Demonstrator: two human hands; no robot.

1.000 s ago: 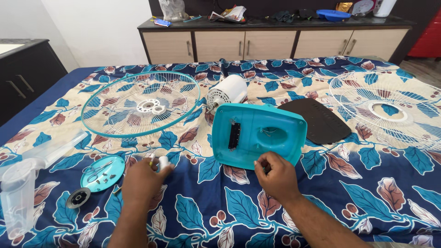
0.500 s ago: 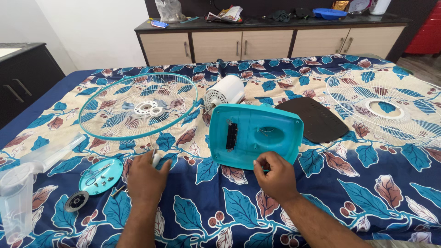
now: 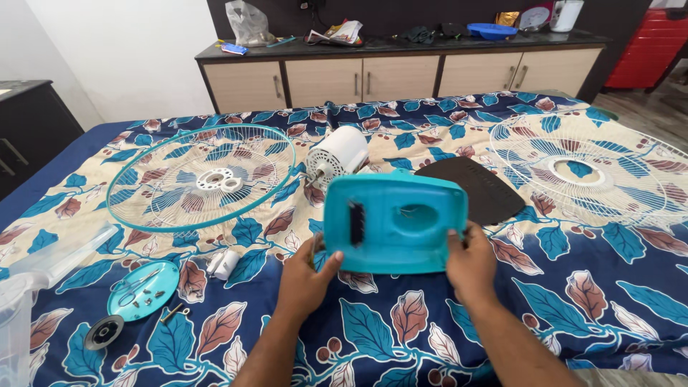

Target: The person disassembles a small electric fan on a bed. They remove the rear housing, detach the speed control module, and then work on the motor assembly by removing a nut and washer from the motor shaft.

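Both hands on the teal plastic fan base housing, centre of the bed, tilted up on its near edge with its inner face toward the camera. Left hand grips the near-left corner, thumb up against the housing face. Right hand grips the near-right edge, fingers curled onto it. Housing has a dark slot left of centre and an oval recess beside it.

Just behind the housing, touching or nearly so: white fan motor, shaft end pointing near-left. Black flat panel lies right of the motor, partly hidden by the housing.

Far left: teal-rimmed wire fan guard flat on the bedspread. Far right: white wire fan guard, also flat.

Near left: small white cylindrical part, then a round teal cap used as a tray with screws and small metal parts in it. Loose brass-coloured bit just right of it. Black round knob nearer still. Clear plastic fan blade at the left edge.

Sideboard with clutter on top along the far wall.
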